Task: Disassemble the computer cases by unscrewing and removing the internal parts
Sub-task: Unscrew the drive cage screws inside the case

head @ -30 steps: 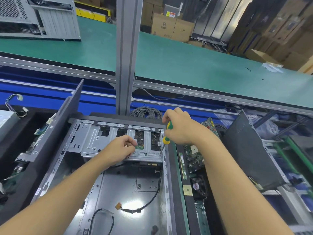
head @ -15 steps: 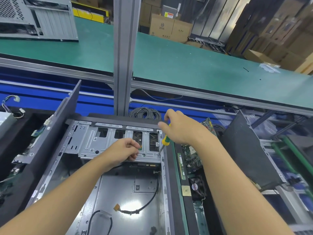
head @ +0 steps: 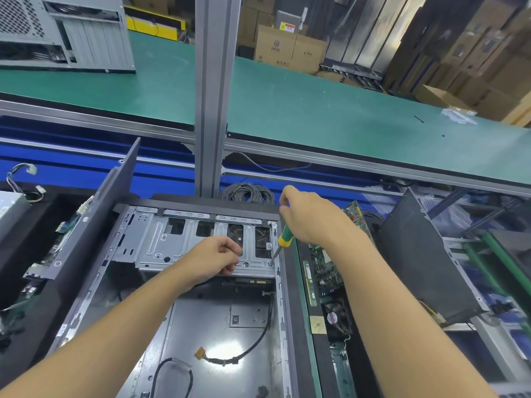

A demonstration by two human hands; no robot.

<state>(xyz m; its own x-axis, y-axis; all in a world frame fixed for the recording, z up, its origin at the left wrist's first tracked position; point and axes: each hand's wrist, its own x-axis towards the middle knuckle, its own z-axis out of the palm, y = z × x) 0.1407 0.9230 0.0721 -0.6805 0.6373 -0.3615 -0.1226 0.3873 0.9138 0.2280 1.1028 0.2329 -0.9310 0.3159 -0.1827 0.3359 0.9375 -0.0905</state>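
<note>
An open computer case (head: 86, 294) lies flat in front of me, its grey metal drive cage (head: 152, 239) at the far end. My right hand (head: 310, 219) grips a green and yellow screwdriver (head: 284, 238), tip set on a screw at the cage's near right corner. My left hand (head: 215, 258) rests on the cage's front edge with fingers curled; something small and green shows at its fingertips, but I cannot tell if it is held. A black cable with an orange connector (head: 230, 359) lies on the case floor.
A loose motherboard (head: 324, 271) with a fan lies right of the case, a dark side panel (head: 425, 259) beyond it. Another panel (head: 94, 208) leans at the left. A coil of grey cable (head: 247, 192) sits behind. Across the green conveyor (head: 316, 110) stands another case (head: 66, 33).
My right hand has shifted slightly on the screwdriver handle, its tip staying on the same screw. My left hand has slid a little down toward the cage's front edge.
</note>
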